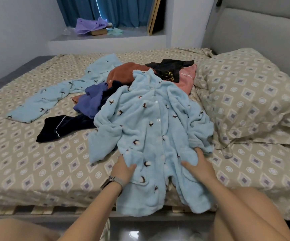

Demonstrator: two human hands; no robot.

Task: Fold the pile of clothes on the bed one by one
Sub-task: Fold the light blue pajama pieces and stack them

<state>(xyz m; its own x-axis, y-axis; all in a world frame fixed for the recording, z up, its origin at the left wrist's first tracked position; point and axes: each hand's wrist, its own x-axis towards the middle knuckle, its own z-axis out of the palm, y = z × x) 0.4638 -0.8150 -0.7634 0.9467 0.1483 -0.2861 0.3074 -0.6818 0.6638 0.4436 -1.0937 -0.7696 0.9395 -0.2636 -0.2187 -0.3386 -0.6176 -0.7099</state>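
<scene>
Fingers of my left hand (124, 168) and right hand (198, 166) clamp the fluffy light-blue buttoned pyjama top (151, 122) — its hem below them overhangs the patterned beige bed (36, 164).

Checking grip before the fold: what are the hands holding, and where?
Both the left hand and right hand grip the light blue fleece pajama top near its lower hem.
</scene>
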